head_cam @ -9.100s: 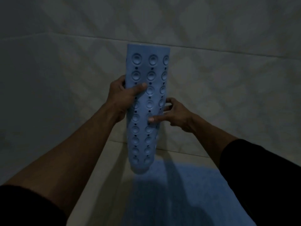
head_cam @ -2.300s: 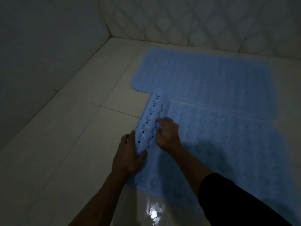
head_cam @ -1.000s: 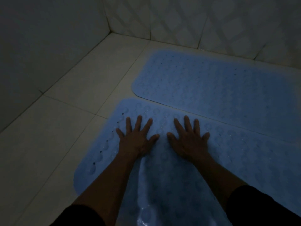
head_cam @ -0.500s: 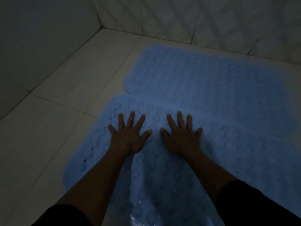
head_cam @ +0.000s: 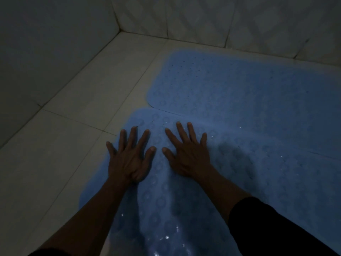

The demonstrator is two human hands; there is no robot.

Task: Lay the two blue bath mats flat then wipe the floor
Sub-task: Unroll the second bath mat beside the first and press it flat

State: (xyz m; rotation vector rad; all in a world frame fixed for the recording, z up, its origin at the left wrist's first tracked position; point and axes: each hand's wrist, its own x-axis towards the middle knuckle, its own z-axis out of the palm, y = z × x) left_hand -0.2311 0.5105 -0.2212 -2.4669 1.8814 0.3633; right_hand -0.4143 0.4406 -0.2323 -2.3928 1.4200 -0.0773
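Two blue bath mats lie unrolled side by side on the pale tiled floor. The far mat (head_cam: 239, 85) lies flat near the back wall, dotted with small holes. The near mat (head_cam: 267, 172) shows round suction cups and wet glints, and its far edge meets the far mat's edge. My left hand (head_cam: 129, 157) presses flat on the near mat's left part with fingers spread. My right hand (head_cam: 188, 152) presses flat just beside it, fingers also spread. Neither hand holds anything.
The tiled floor (head_cam: 73, 126) stretches bare to the left of the mats. Tiled walls (head_cam: 203, 17) meet in a corner at the back left. The room is dim. No cloth or wiper is in view.
The rolled mat was unrolled onto the floor beside the first one. Over the last second both flat hands have stayed pressed on it, sliding slightly toward its far left corner.
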